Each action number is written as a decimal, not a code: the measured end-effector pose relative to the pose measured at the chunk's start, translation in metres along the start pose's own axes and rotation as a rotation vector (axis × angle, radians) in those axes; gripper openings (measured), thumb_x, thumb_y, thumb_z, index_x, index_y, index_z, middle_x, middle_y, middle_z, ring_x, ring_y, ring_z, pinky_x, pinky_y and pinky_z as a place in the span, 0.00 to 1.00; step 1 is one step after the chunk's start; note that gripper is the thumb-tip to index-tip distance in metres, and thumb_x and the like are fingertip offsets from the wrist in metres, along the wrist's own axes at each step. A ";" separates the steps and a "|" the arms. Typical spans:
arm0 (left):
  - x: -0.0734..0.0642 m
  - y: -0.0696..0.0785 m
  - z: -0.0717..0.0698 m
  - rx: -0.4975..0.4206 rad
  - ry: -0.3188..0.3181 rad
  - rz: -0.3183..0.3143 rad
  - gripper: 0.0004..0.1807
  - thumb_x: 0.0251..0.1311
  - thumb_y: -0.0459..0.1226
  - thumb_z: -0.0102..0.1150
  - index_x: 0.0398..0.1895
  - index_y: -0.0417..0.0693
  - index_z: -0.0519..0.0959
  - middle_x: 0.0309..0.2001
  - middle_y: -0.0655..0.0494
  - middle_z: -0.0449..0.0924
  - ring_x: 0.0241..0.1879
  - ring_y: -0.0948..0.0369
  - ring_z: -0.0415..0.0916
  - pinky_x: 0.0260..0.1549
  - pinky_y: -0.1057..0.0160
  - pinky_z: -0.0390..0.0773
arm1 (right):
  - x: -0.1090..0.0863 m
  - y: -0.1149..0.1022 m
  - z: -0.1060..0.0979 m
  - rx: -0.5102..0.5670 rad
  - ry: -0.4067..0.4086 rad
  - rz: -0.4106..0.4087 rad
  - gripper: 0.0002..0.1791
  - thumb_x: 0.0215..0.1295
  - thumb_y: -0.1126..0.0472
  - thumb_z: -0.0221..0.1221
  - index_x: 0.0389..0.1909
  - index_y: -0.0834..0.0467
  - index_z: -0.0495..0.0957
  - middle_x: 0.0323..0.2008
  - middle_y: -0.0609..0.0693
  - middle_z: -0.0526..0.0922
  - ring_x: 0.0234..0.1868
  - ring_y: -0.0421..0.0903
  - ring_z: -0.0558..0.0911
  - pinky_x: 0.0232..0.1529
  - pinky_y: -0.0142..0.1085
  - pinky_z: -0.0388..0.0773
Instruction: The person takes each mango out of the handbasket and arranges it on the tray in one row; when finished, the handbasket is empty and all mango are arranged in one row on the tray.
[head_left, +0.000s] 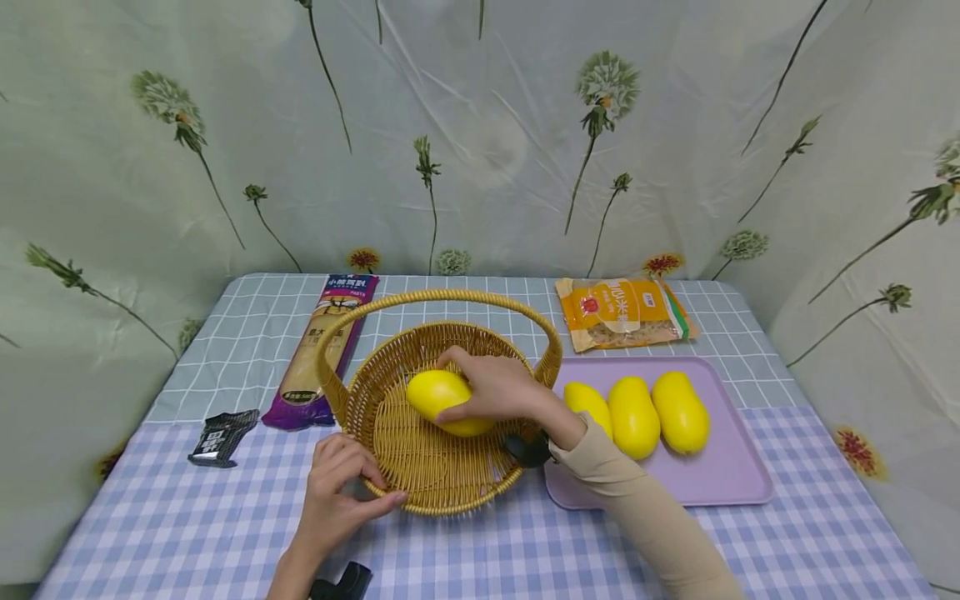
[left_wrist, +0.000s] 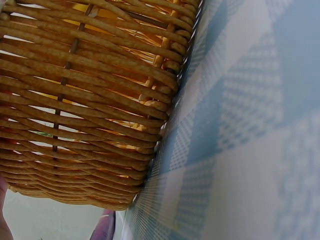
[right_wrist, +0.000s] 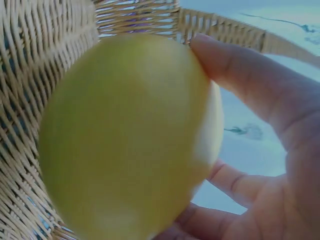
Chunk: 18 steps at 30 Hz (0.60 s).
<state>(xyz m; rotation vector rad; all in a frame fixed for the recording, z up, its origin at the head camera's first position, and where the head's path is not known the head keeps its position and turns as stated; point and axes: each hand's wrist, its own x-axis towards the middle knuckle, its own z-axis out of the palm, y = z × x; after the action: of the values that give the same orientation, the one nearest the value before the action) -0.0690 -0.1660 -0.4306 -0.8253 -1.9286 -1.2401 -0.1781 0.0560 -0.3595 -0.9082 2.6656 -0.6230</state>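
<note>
My right hand [head_left: 498, 387] holds a smooth yellow mango [head_left: 435, 393] inside the round wicker basket [head_left: 405, 454], thumb on the near side and fingers over the far side. Seen from the right wrist, the mango [right_wrist: 125, 135] fills the middle of the view, close to the woven wall. At the basket's near left rim, my left hand [head_left: 341, 483] grips the edge, its thumb along the front. The left wrist view shows the basket's woven side [left_wrist: 85, 105] standing on the checked cloth. Three more mangoes [head_left: 633, 417] lie on the purple tray [head_left: 720, 479] to the right.
The basket's tall handle [head_left: 442, 295] arches over its far side. Behind and left lies a pasta packet [head_left: 322, 350], with a small black packet [head_left: 221, 437] nearer. An orange food bag [head_left: 626, 312] lies beyond the tray. A floral curtain [head_left: 495, 150] hangs behind the table.
</note>
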 end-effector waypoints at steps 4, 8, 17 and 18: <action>0.000 0.000 0.001 0.001 0.002 0.003 0.21 0.48 0.50 0.72 0.15 0.50 0.72 0.20 0.61 0.72 0.28 0.61 0.64 0.47 0.62 0.57 | -0.015 -0.003 -0.004 0.052 0.069 -0.023 0.36 0.48 0.38 0.68 0.56 0.45 0.67 0.39 0.42 0.79 0.34 0.40 0.76 0.33 0.38 0.71; -0.001 -0.001 0.001 0.000 0.005 0.006 0.20 0.47 0.50 0.72 0.15 0.50 0.72 0.20 0.61 0.73 0.28 0.61 0.64 0.47 0.62 0.57 | -0.030 -0.004 -0.007 0.093 0.143 -0.067 0.35 0.49 0.37 0.67 0.56 0.45 0.67 0.42 0.42 0.79 0.35 0.38 0.76 0.34 0.35 0.72; -0.001 -0.001 0.001 0.012 0.002 0.015 0.21 0.48 0.50 0.71 0.15 0.50 0.72 0.20 0.61 0.72 0.28 0.62 0.64 0.47 0.63 0.57 | -0.057 -0.003 -0.004 0.133 0.272 -0.096 0.39 0.50 0.34 0.65 0.60 0.44 0.64 0.47 0.44 0.79 0.40 0.39 0.78 0.34 0.34 0.74; -0.001 -0.001 0.001 0.012 0.002 0.016 0.21 0.48 0.51 0.71 0.15 0.50 0.72 0.20 0.61 0.72 0.28 0.62 0.64 0.47 0.63 0.57 | -0.059 -0.003 -0.004 0.144 0.285 -0.102 0.39 0.50 0.34 0.65 0.60 0.44 0.64 0.47 0.44 0.79 0.40 0.39 0.78 0.35 0.34 0.74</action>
<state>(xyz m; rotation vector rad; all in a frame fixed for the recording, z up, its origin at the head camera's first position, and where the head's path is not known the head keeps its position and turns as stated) -0.0692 -0.1657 -0.4321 -0.8309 -1.9222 -1.2183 -0.1323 0.0919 -0.3487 -0.9836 2.7844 -1.0234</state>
